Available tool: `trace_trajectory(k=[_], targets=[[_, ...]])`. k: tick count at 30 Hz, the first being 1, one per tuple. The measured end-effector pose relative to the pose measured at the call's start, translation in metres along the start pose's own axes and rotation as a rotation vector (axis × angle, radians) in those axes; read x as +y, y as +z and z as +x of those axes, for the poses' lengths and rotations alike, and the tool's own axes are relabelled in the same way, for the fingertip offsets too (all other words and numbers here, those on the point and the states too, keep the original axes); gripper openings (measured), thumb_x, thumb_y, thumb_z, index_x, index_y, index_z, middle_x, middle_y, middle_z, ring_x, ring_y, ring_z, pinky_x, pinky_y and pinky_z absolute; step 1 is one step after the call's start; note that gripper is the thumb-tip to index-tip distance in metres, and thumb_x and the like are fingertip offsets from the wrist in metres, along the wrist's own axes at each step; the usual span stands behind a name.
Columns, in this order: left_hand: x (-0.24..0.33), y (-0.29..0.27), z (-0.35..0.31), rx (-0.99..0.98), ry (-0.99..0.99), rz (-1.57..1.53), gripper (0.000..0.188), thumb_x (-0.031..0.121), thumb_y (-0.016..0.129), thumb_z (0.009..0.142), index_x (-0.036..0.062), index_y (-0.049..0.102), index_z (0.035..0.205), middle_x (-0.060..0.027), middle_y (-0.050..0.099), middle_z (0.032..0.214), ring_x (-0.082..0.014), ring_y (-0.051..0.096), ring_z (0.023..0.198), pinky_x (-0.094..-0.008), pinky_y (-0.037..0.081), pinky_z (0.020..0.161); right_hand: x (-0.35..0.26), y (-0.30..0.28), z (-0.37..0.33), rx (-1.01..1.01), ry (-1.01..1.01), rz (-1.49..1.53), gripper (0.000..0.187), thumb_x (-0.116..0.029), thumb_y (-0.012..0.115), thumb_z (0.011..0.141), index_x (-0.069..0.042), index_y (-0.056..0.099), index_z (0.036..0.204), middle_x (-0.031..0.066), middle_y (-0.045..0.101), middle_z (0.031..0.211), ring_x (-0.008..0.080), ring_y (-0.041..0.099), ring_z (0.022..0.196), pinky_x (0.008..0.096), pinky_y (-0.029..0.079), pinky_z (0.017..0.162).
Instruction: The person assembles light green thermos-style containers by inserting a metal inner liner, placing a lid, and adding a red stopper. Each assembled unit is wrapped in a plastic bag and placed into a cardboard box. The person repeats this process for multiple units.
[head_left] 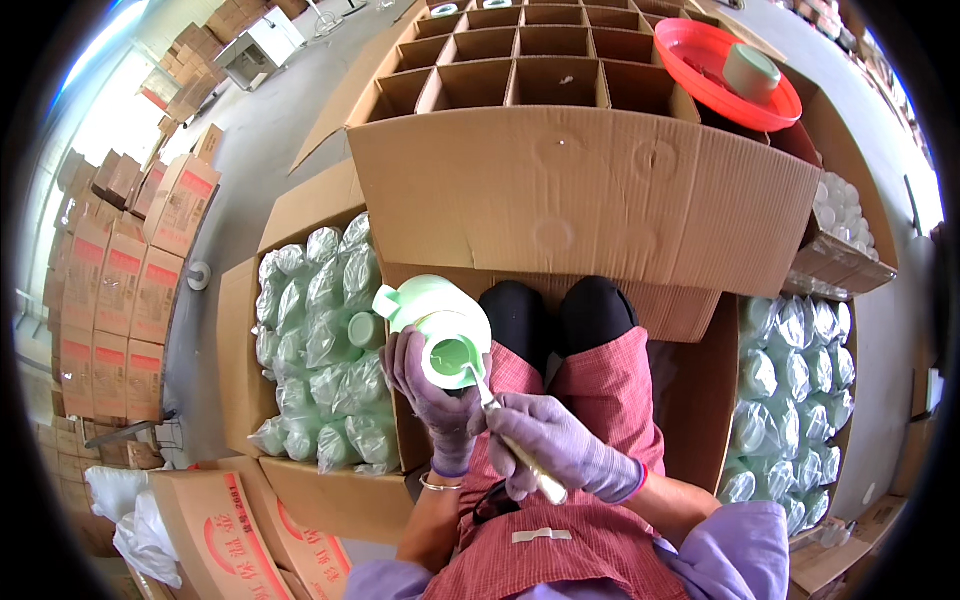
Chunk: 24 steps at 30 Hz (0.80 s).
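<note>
A mint-green plastic jug (435,300) with a side handle lies tilted over my lap, its round open mouth turned toward me. Wrapped around its underside and side, my left hand (435,405) in a grey-purple glove grips it. My right hand (560,440), gloved alike, is closed on a slim knife-like tool (538,478) with a pale, shiny handle. The narrow blade points up and left, its tip at the rim of the jug's mouth. Whether the tip touches the rim or reaches inside, I cannot tell.
Ahead stands a large divided carton (580,180) with a red plastic basin (690,65) on it, holding a green cup-shaped part (750,73). Cartons of bagged green parts flank me, left (325,340) and right (790,400). Printed boxes (125,280) are stacked far left.
</note>
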<state>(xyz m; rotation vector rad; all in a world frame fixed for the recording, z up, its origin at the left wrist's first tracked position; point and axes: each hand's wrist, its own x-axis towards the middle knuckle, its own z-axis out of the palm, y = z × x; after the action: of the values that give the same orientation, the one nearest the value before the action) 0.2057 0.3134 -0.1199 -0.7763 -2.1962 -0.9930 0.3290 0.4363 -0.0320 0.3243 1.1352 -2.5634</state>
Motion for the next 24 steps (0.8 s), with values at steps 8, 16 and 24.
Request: trace_trajectory(k=[8, 16, 24], targets=[[0.018, -0.006, 0.013, -0.017, 0.195, 0.014, 0.056, 0.046, 0.050, 0.096, 0.0027, 0.046, 0.132, -0.0151, 0.051, 0.131, -0.0344, 0.048, 0.125, -0.0600, 0.027, 0.114, -0.027, 0.004, 0.029, 0.165, -0.222, -0.389, 0.035, -0.023, 0.063, 0.092, 0.002, 0.056, 0.116, 0.0042, 0.060, 0.066, 0.0079, 0.055, 0.050, 0.0237, 0.045, 0.046], [0.014, 0.000, -0.001, -0.023, 0.204, 0.086, 0.045, 0.039, 0.046, 0.099, 0.0068, 0.050, 0.130, -0.0102, 0.053, 0.132, -0.0313, 0.049, 0.126, -0.0595, 0.027, 0.114, -0.012, -0.006, 0.044, 0.281, -0.485, -0.720, 0.027, -0.025, 0.072, 0.089, -0.001, 0.063, 0.096, 0.0029, 0.062, 0.066, 0.0081, 0.057, 0.054, 0.0248, 0.047, 0.049], [0.006, -0.020, 0.020, -0.051, 0.082, -0.028, 0.083, 0.036, 0.085, 0.070, 0.0016, 0.045, 0.135, -0.0164, 0.052, 0.131, -0.0363, 0.047, 0.126, -0.0568, 0.030, 0.112, -0.016, -0.028, 0.014, 0.484, -0.478, -0.340, 0.012, -0.012, 0.065, 0.094, -0.004, 0.060, 0.101, -0.0004, 0.058, 0.066, 0.0036, 0.054, 0.053, 0.0219, 0.043, 0.045]])
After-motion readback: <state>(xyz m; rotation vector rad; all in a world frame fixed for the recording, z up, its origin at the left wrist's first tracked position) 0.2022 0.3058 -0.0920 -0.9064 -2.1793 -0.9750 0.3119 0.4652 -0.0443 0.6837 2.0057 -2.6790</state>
